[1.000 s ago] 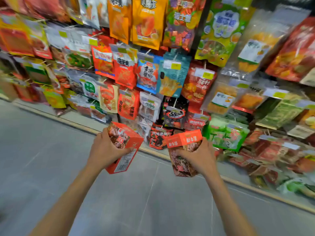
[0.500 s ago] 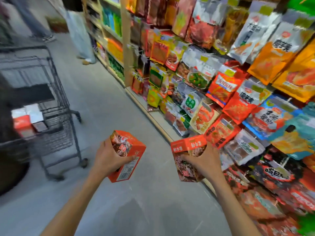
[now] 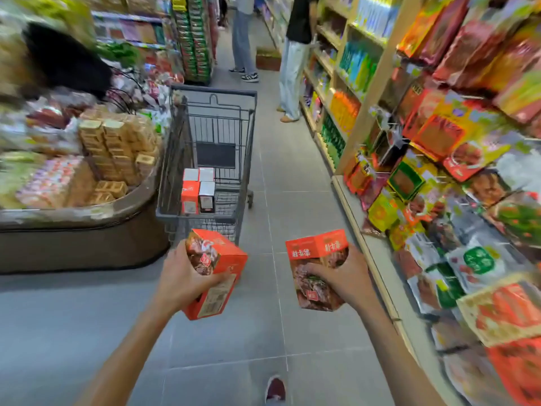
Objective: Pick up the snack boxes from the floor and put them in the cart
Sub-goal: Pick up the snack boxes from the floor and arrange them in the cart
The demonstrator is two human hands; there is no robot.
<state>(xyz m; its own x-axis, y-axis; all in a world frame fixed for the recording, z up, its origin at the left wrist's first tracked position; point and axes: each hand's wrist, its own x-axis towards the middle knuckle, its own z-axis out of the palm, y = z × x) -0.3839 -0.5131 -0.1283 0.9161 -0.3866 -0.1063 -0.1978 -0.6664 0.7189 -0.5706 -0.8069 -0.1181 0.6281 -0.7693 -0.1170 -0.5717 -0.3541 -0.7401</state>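
Looked along a grey tiled floor (image 3: 307,177) running between a tall rack of hanging snack packets (image 3: 468,177) on the right and a low rounded display bin (image 3: 82,230) heaped with biscuit packs on the left. Found the wire cart (image 3: 202,215) standing ahead in the aisle, just beside the bin, with a cluster of small boxes (image 3: 199,189), orange and white, upright in its basket. Made out two people (image 3: 292,63) farther along by the shelves. Gripped the left box (image 3: 222,259), orange and tilted, with the left hand (image 3: 184,276), fingers and thumb curled round its lower half. Gripped the right box (image 3: 316,249), nearly upright, with the right hand (image 3: 348,279), fingers wrapped across its front. Had both boxes in the air near the cart's closest end, above the floor and outside the basket. Caught one dark red shoe (image 3: 275,389) at the bottom edge.
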